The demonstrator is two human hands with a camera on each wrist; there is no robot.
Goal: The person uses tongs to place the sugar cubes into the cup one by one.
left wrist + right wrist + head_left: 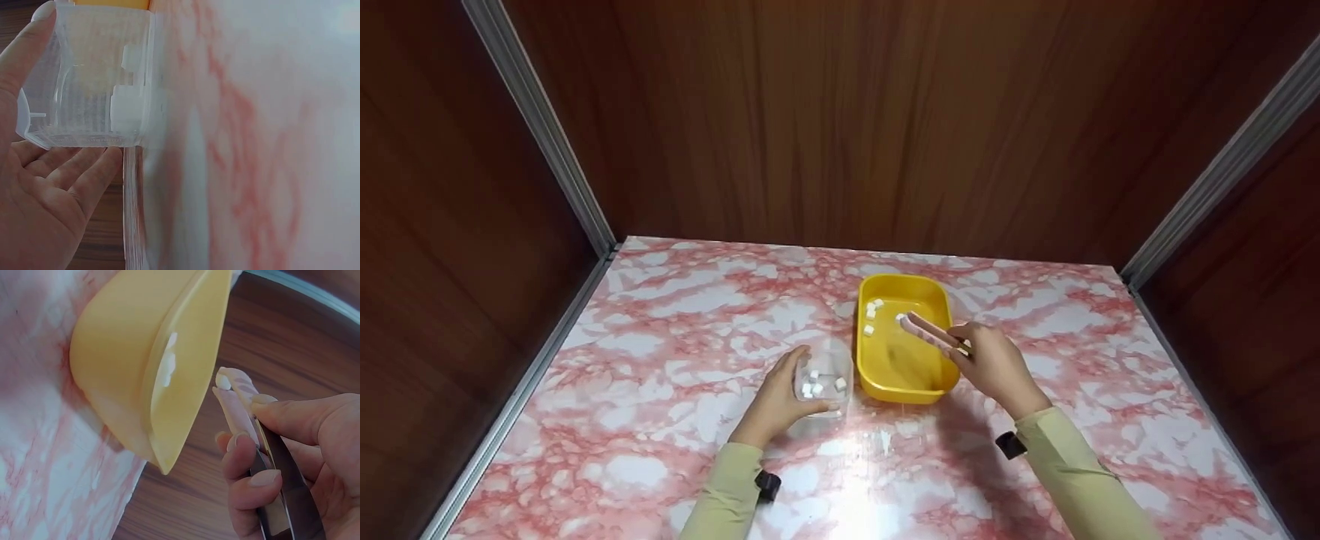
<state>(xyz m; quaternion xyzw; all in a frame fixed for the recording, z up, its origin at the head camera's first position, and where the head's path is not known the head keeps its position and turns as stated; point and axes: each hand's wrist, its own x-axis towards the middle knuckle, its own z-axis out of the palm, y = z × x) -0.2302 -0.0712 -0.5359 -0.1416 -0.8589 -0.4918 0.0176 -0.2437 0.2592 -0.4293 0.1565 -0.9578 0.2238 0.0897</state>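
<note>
At the far left, dark wood-grain panel (450,285), then red-and-white marbled tabletop (645,390). Left sleeve (720,487), pale green, black wrist device (767,486) on it. Left hand (772,405) curved round a clear plastic container (834,358), thumb on the near side, fingers on the far-left side; has hold of it. Container upright on the tabletop, see-through walls, several loose white cubes (841,384) on its floor: most bunched toward the left, one by itself toward the right. Exact count hard, some overlap.

Just right of it, a yellow tub (904,367): rectangular, rounded corners, open top, on the tabletop. Can't tell if container and tub touch. Inside the tub, along the left side: small white cubes (871,313), a cluster toward the far corner plus one slightly apart, nearer the person. Rest of tub floor bare yellow.

Over the tub opening, pink-tipped tongs (928,337), slanted down-left, dark metallic handles. One white cube (224,382) pinched between the tips, off the tub floor. Right hand (991,366) by the tub's right rim, closed on the tongs, thumb on one arm, fingers on the other. Right sleeve (1076,465) below, same pale green.
</note>
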